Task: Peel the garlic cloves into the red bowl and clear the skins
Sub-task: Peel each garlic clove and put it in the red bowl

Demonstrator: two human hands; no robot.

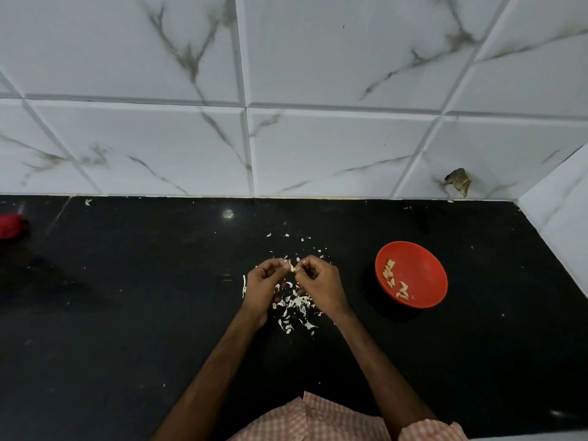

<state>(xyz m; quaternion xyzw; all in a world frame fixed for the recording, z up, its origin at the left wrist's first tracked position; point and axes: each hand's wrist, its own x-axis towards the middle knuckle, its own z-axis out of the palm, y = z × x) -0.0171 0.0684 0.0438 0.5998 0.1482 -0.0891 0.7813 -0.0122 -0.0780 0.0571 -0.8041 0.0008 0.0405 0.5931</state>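
Red is the first thing on my feed, at the far nine o'clock edge: a blurred red object (pixel 11 226) I cannot identify, sitting on the glossy black stone worktop (pixel 143 313).

At the centre, the left hand (pixel 264 281) has its fingers curled in and pinches one end of a small pale garlic clove (pixel 292 267). The right hand (pixel 318 278), just at its three o'clock, pinches the other end, so both sets of fingertips meet on the clove, held just above the worktop. Below the hands, at six o'clock, lies a loose heap of thin papery white skins (pixel 297 302), with stray flecks scattered towards twelve o'clock.

Further right, at three o'clock from the hands and apart from them, stands the shallow round red bowl (pixel 411 274) with a handful of pale yellow peeled cloves (pixel 396 280) along its left side. Behind it, at one o'clock, the white marble-look wall tiles (pixel 334 148) have a chipped hole (pixel 459 181).

I judge the peeling to be in mid-run, with this clove only partly stripped. Next the skin must come fully away without crushing the clove. The bare clove then goes right into the bowl. The skins are not yet cleared, and I cannot tell whether unpeeled cloves remain in the heap.
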